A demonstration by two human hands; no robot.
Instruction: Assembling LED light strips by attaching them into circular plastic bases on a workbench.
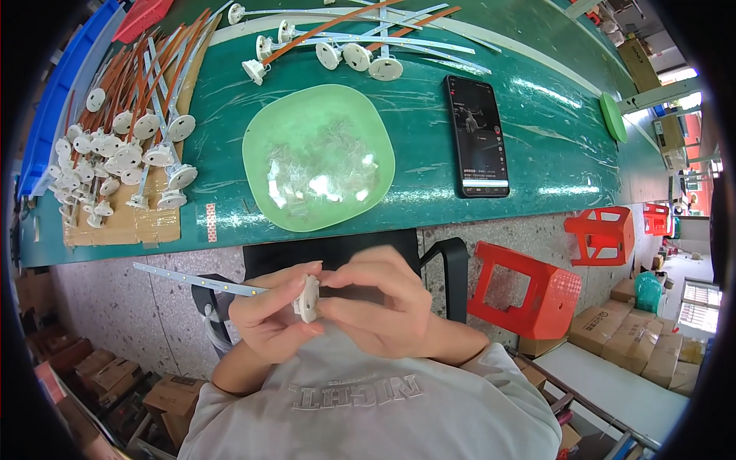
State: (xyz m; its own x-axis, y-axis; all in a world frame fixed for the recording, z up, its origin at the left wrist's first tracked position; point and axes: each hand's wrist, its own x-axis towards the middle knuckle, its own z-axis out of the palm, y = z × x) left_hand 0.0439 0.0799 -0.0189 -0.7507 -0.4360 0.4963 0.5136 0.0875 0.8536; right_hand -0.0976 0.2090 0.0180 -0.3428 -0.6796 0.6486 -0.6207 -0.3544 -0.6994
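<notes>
In front of my chest, my left hand [268,314] pinches a white round plastic base [308,297] between thumb and fingers. From that base a thin LED strip [195,280] with small yellow chips sticks out to the left, past the hand. My right hand [387,300] is closed, its thumb and fingertips against the base's right side; whatever sits between them is too small or hidden to make out. Beyond my hands, on the green table, stands a light green bowl [257,165] with many small clear plastic pieces [326,165].
A cardboard sheet [161,226] at left carries a heap of strips with white bases [123,157]. More such strips [356,55] lie at the back. A phone [477,138] lies right of the bowl. Red stools [529,295] stand at right, near a black chair armrest [454,268].
</notes>
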